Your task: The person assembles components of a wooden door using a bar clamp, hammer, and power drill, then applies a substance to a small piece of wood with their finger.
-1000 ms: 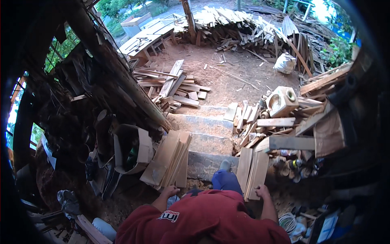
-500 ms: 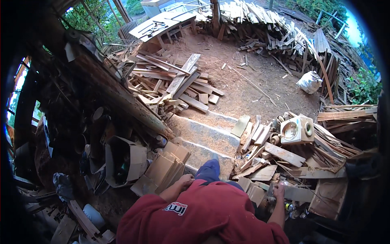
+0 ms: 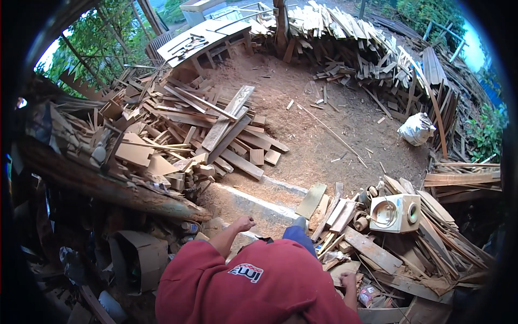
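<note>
My left hand (image 3: 244,223) hangs over the sawdust-strewn steps, fingers curled in and nothing seen in them. It is nearest to the pale-edged concrete step (image 3: 253,202) and touches nothing. On the other side, my right hand (image 3: 348,279) is down beside my red sweater, loosely closed, with no object showing. Below it lie wood scraps and a small pink-and-clear packet (image 3: 368,295). One of my feet, under a blue trouser leg (image 3: 299,237), is on the steps between wood piles.
A heap of boards (image 3: 232,121) rises at left beyond a thick log (image 3: 108,183). At right, a cream box with round openings (image 3: 395,213) sits on scrap wood. Ahead are a white sack (image 3: 416,129), a sheet-topped table (image 3: 202,40) and a long stack of slats (image 3: 340,27).
I have moved forward down the steps, and the view has shifted with me. My left hand has swung forward and up; my right hand has dropped back closer to my side.
</note>
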`<action>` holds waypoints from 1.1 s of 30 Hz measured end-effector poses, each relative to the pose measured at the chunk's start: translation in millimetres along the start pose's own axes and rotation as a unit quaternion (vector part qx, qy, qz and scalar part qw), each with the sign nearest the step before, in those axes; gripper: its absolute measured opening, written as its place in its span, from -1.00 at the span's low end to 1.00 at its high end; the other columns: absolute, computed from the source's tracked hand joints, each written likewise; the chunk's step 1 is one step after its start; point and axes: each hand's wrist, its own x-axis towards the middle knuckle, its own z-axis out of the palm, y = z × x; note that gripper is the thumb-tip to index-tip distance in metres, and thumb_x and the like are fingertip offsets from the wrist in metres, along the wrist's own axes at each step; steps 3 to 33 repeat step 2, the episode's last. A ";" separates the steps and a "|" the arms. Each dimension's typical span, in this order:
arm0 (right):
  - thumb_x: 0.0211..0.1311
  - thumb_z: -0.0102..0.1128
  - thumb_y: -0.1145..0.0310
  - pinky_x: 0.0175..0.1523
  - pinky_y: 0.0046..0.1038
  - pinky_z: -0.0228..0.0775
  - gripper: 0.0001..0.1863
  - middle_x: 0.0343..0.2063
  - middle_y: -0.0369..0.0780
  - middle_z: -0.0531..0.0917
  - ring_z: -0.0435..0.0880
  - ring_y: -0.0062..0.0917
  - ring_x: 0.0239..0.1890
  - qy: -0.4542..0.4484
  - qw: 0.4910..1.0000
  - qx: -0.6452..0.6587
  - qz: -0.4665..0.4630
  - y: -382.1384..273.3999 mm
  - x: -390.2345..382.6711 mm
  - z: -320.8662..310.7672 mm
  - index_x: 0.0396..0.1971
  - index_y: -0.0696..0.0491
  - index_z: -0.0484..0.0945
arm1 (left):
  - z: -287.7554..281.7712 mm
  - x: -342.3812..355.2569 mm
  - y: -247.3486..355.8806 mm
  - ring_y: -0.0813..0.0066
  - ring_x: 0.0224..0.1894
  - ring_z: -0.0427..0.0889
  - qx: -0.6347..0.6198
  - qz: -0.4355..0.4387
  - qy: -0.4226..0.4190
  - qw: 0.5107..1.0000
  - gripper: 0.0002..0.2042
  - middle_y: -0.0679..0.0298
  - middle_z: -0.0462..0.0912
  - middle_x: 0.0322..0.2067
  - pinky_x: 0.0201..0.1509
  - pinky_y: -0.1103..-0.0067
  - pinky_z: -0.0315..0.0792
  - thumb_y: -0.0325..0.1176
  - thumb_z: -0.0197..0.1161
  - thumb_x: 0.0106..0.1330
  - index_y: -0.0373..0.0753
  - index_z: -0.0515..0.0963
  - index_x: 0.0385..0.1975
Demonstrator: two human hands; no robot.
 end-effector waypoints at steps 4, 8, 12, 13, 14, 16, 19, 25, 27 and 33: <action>0.15 0.25 0.59 -0.69 -0.44 0.39 -0.92 -0.70 -0.17 0.62 0.55 -0.49 -0.76 -0.020 0.998 0.001 -0.052 -12.9 50.5 -11.1 -0.35 0.20 0.67 | 14.7 47.2 10.4 -0.03 0.02 0.67 0.003 -0.007 -0.034 0.999 -0.54 -0.15 0.69 -0.09 0.14 0.29 0.51 -0.02 0.26 0.32 -0.32 0.65 -0.02; 0.15 0.25 0.59 -0.69 -0.44 0.39 -0.92 -0.70 -0.17 0.62 0.55 -0.49 -0.76 -0.020 0.998 0.001 -0.052 -12.9 50.5 -11.1 -0.35 0.20 0.67 | 14.7 47.2 10.4 -0.03 0.02 0.67 0.003 -0.007 -0.034 0.999 -0.54 -0.15 0.69 -0.09 0.14 0.29 0.51 -0.02 0.26 0.32 -0.32 0.65 -0.02; 0.15 0.25 0.59 -0.69 -0.44 0.39 -0.92 -0.70 -0.17 0.62 0.55 -0.49 -0.76 -0.020 0.998 0.001 -0.052 -12.9 50.5 -11.1 -0.35 0.20 0.67 | 14.7 47.2 10.4 -0.03 0.02 0.67 0.003 -0.007 -0.034 0.999 -0.54 -0.15 0.69 -0.09 0.14 0.29 0.51 -0.02 0.26 0.32 -0.32 0.65 -0.02; 0.15 0.25 0.59 -0.69 -0.44 0.39 -0.92 -0.70 -0.17 0.62 0.55 -0.49 -0.76 -0.020 0.998 0.001 -0.052 -12.9 50.5 -11.1 -0.35 0.20 0.67 | 14.7 47.2 10.4 -0.03 0.02 0.67 0.003 -0.007 -0.034 0.999 -0.54 -0.15 0.69 -0.09 0.14 0.29 0.51 -0.02 0.26 0.32 -0.32 0.65 -0.02; 0.15 0.25 0.59 -0.69 -0.44 0.39 -0.92 -0.70 -0.17 0.62 0.55 -0.49 -0.76 -0.020 0.998 0.001 -0.052 -12.9 50.5 -11.1 -0.35 0.20 0.67 | 14.7 47.2 10.4 -0.03 0.02 0.67 0.003 -0.007 -0.034 0.999 -0.54 -0.15 0.69 -0.09 0.14 0.29 0.51 -0.02 0.26 0.32 -0.32 0.65 -0.02; 0.15 0.25 0.59 -0.69 -0.44 0.39 -0.92 -0.70 -0.17 0.62 0.55 -0.49 -0.76 -0.020 0.998 0.001 -0.052 -12.9 50.5 -11.1 -0.35 0.20 0.67 | 14.7 47.2 10.4 -0.03 0.02 0.67 0.003 -0.007 -0.034 0.999 -0.54 -0.15 0.69 -0.09 0.14 0.29 0.51 -0.02 0.26 0.32 -0.32 0.65 -0.02; 0.15 0.25 0.59 -0.69 -0.44 0.39 -0.92 -0.70 -0.17 0.62 0.55 -0.49 -0.76 -0.020 0.998 0.001 -0.052 -12.9 50.5 -11.1 -0.35 0.20 0.67 | 14.7 47.2 10.4 -0.03 0.02 0.67 0.003 -0.007 -0.034 0.999 -0.54 -0.15 0.69 -0.09 0.14 0.29 0.51 -0.02 0.26 0.32 -0.32 0.65 -0.02; 0.15 0.25 0.59 -0.69 -0.44 0.39 -0.92 -0.70 -0.17 0.62 0.55 -0.49 -0.76 -0.020 0.998 0.001 -0.052 -12.9 50.5 -11.1 -0.35 0.20 0.67 | 14.7 47.2 10.4 -0.03 0.02 0.67 0.003 -0.007 -0.034 0.999 -0.54 -0.15 0.69 -0.09 0.14 0.29 0.51 -0.02 0.26 0.32 -0.32 0.65 -0.02; 0.15 0.25 0.59 -0.69 -0.44 0.39 -0.92 -0.70 -0.17 0.62 0.55 -0.49 -0.76 -0.020 0.998 0.001 -0.052 -12.9 50.5 -11.1 -0.35 0.20 0.67 | 14.7 47.2 10.4 -0.03 0.02 0.67 0.003 -0.007 -0.034 0.999 -0.54 -0.15 0.69 -0.09 0.14 0.29 0.51 -0.02 0.26 0.32 -0.32 0.65 -0.02; 0.15 0.25 0.59 -0.69 -0.44 0.39 -0.92 -0.70 -0.17 0.62 0.55 -0.49 -0.76 -0.020 0.998 0.001 -0.052 -12.9 50.5 -11.1 -0.35 0.20 0.67 | 14.7 47.2 10.4 -0.03 0.02 0.67 0.003 -0.007 -0.034 0.999 -0.54 -0.15 0.69 -0.09 0.14 0.29 0.51 -0.02 0.26 0.32 -0.32 0.65 -0.02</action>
